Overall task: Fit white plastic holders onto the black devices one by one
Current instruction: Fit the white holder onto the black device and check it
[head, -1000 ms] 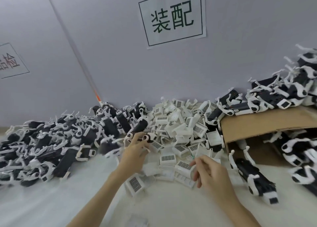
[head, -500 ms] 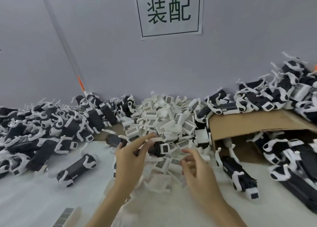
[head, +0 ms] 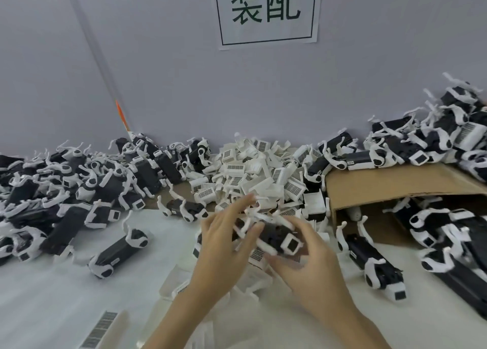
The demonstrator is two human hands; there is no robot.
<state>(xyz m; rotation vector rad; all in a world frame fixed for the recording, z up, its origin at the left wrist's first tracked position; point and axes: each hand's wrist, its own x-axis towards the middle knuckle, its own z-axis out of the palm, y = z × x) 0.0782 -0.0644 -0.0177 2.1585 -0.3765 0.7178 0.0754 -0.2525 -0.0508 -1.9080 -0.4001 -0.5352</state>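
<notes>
Wall sign (head: 266,11): 装配 | both hands grip one black device (head: 274,234), left hand (head: 224,239), right hand (head: 308,264) | white holders (head: 253,172) heaped beyond, labels unreadable

A white table (head: 52,296) runs up to a pale wall. Along its left side lies a heap of black devices with white holders fitted (head: 66,190). At the back centre sits a pile of loose white plastic holders (head: 253,172). On the right rests a brown cardboard box (head: 390,185), with more fitted devices on it. Single fitted devices (head: 118,251) lie apart on the bare surface.
</notes>
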